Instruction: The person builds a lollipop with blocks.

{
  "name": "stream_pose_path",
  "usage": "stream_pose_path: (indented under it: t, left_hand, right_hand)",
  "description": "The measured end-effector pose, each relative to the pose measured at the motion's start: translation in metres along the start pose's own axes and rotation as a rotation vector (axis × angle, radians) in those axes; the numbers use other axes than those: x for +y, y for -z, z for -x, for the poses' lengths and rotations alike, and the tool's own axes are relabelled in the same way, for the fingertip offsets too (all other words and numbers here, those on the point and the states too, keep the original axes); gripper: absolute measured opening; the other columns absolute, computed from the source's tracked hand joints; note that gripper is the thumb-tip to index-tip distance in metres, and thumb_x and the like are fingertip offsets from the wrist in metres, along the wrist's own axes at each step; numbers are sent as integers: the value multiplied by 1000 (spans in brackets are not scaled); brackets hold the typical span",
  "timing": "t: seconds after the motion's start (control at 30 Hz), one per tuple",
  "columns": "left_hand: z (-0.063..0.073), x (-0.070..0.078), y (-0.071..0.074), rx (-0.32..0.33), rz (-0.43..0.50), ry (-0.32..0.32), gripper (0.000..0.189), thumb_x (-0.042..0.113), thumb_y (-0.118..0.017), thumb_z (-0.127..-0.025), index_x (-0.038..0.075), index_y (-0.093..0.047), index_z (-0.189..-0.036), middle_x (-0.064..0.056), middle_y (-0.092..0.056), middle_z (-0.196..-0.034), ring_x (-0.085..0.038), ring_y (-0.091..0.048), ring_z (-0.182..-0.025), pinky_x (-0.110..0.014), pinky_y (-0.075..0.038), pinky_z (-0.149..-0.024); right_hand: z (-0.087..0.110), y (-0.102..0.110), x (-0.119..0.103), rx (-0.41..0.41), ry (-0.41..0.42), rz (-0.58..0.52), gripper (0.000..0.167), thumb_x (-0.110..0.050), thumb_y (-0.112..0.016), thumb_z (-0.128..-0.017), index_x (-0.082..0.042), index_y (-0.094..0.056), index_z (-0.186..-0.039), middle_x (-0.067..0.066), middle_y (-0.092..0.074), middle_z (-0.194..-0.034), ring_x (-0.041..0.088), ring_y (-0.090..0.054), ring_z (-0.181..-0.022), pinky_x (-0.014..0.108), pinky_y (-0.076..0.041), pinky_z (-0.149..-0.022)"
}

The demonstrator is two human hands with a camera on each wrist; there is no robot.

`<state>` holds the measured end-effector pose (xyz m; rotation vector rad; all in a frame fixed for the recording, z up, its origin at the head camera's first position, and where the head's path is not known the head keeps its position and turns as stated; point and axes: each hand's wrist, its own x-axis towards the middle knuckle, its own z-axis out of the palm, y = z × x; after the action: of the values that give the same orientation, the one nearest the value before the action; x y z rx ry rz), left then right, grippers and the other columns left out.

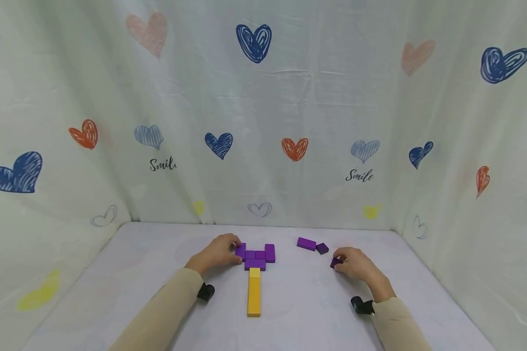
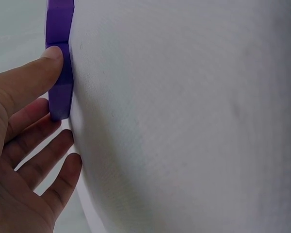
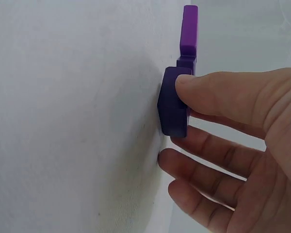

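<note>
Head | left grip [image 1: 219, 250] pinches purple block [image 1: 241, 250] | right grip [image 1: 355, 263], darker block [image 1: 334, 263]

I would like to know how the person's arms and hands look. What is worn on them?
Both the left sleeve and right sleeve are long, plain beige, without visible markings. A small black rounded device sits at each wrist, left and right; no cable shows. The left hand and right hand wear no gloves.

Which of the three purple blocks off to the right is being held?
The rightmost block, closest to the person, pinched by the right hand. The long block and the short block at its end lie farther back, untouched.
</note>
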<state>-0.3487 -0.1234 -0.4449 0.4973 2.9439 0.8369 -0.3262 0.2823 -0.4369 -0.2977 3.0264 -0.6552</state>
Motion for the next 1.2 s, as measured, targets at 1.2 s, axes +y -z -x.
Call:
stream_pose_path:
  t: [1.2]
  left_hand:
    - [-1,-1,0,-1,12,-6,41,20,-81,-76,9,-65,-112,-7,-61,-112,-25,-56,-104,-44,-44,-99]
  right_hand:
    - [-81,-44,-101,-77,169,-95,26,-7,-75,-79,-3,-70,-105,7,-64,-96,20,-56,-89,40,-50,-85]
